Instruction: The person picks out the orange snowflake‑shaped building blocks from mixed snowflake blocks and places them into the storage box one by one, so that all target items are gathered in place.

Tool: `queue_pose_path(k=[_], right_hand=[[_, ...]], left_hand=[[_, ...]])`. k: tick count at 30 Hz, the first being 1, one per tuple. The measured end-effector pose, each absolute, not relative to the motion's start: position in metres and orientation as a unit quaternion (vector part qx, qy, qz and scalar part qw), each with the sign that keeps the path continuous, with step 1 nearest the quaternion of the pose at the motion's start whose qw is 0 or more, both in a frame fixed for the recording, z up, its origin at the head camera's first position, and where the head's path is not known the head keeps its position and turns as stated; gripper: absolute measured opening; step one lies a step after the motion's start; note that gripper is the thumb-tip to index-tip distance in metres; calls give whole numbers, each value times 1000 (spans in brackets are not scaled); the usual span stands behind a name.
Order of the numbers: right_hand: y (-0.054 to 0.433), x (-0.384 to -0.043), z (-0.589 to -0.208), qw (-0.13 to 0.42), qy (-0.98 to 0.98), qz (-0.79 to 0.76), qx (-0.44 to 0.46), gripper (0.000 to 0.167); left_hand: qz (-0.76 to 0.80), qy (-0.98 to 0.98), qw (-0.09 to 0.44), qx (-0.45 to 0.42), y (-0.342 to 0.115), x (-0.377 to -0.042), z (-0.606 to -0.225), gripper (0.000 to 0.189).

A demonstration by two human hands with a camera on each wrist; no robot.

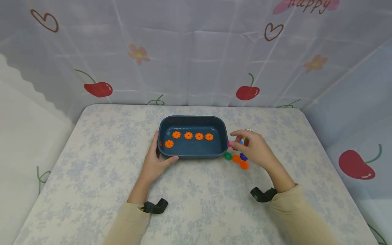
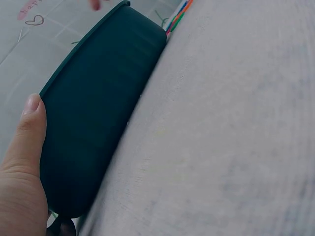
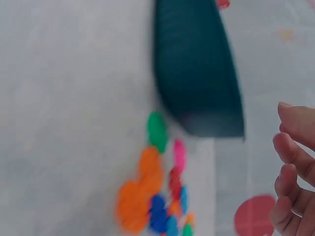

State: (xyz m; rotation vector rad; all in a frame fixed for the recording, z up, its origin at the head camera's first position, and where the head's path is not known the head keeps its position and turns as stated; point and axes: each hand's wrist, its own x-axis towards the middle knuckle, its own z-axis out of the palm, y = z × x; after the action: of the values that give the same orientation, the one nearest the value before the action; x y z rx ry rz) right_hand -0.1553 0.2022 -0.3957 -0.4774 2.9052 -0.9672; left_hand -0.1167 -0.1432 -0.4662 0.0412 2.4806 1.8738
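Observation:
A dark blue rectangular plastic basin [image 1: 196,157] stands on the table, with several orange notched plastic discs [image 1: 188,135] lying apart on its floor. My left hand [image 1: 155,165] holds the basin's left end, the thumb on the front side and the fingers along the left side. In the left wrist view the thumb [image 2: 29,132] presses near the rim. Right of the basin, my right hand [image 1: 255,148] hovers over a loose pile of coloured discs, among them a green disc [image 1: 228,156] and an orange disc [image 1: 244,165]. Its fingers are loosely bent, with nothing visible between them; the hand hides part of the pile.
The table [image 1: 196,204] has a pale cloth with a faint blue pattern. Behind it hangs a light curtain [image 1: 190,68] printed with cherries, hearts and flowers. A black wrist mount shows on each forearm, the right one [image 1: 263,195] close above the table.

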Motion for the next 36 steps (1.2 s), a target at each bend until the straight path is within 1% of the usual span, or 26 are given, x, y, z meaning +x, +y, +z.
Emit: queue_pose_path(k=[3, 6, 11, 16, 23, 30, 36], right_hand=[[220, -155, -412, 56, 944, -295, -139, 31], [233, -156, -427, 90, 943, -286, -144, 30], [242, -153, -446, 118, 933, -290, -175, 33], [243, -152, -455, 124, 932, -279, -197, 31], [243, -153, -459, 126, 939, -259, -190, 27], [241, -155, -459, 127, 933, -292, -170, 25], [243, -152, -460, 131, 925, -311, -172, 23]], left_hand=[[603, 797, 19, 14, -143, -117, -466, 113], [603, 797, 16, 15, -143, -117, -466, 113], [603, 797, 14, 15, -143, -117, -467, 112], [602, 798, 16, 13, -143, -117, -467, 112], [604, 797, 19, 17, -144, -118, -468, 112], [604, 796, 15, 22, -144, -118, -468, 111], [606, 795, 16, 20, -144, -118, -468, 111]])
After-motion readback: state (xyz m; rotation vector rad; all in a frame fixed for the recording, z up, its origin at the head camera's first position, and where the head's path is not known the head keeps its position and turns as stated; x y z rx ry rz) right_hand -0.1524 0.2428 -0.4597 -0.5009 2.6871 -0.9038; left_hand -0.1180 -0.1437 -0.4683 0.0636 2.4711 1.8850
